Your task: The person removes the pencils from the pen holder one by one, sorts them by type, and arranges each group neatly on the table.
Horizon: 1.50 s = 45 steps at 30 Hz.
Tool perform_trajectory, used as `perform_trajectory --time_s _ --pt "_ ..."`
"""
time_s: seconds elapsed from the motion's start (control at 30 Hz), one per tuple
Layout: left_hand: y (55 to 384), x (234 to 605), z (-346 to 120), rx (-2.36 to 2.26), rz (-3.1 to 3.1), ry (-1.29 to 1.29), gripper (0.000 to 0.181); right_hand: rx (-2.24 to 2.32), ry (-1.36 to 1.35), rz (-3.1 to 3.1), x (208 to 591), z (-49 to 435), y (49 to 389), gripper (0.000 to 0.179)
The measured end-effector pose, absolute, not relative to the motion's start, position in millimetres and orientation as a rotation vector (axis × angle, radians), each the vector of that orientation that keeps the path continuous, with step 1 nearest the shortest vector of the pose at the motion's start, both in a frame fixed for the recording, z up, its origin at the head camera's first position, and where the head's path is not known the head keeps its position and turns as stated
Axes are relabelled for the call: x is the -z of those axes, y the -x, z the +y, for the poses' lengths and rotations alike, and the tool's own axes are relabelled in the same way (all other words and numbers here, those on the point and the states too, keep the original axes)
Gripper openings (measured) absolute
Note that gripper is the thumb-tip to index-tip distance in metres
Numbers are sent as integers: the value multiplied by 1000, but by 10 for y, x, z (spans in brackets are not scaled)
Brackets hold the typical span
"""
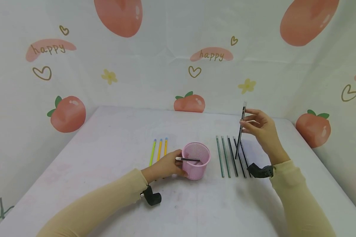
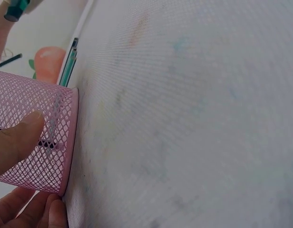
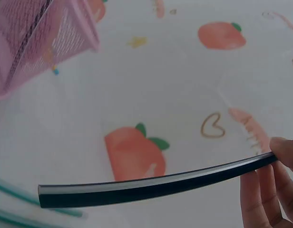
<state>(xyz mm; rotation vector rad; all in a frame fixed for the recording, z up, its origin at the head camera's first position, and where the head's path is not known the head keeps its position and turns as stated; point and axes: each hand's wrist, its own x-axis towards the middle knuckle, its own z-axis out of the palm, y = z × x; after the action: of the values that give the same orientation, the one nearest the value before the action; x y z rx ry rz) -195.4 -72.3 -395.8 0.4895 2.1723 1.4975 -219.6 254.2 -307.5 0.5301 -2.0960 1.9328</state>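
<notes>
My left hand grips the side of a pink mesh pencil cup that stands upright on the table. One dark pencil leans inside the cup, its pale end sticking out over the rim toward my left hand. In the left wrist view the thumb presses the mesh, with the other fingers at the far side. To the right, my right hand pinches a black pencil near its upper end. That pencil hangs steeply above a row of dark pencils, and spans the right wrist view lengthwise.
Several green and black pencils lie side by side to the right of the cup. Left of it lie a lime-green pencil and two yellow pencils, partly covered by my left hand. A printed curtain hangs behind the white table.
</notes>
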Motion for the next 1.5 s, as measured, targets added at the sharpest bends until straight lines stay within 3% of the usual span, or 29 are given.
perform_trajectory --time_s 0.47,1.5 --pt "1958 3961 -735 -1486 2187 -507 65 -1639 -251 -2574 3307 2793 2378 60" --pt "1951 3974 -745 -1486 2190 -560 66 -1429 -68 -3073 3751 3231 2519 62"
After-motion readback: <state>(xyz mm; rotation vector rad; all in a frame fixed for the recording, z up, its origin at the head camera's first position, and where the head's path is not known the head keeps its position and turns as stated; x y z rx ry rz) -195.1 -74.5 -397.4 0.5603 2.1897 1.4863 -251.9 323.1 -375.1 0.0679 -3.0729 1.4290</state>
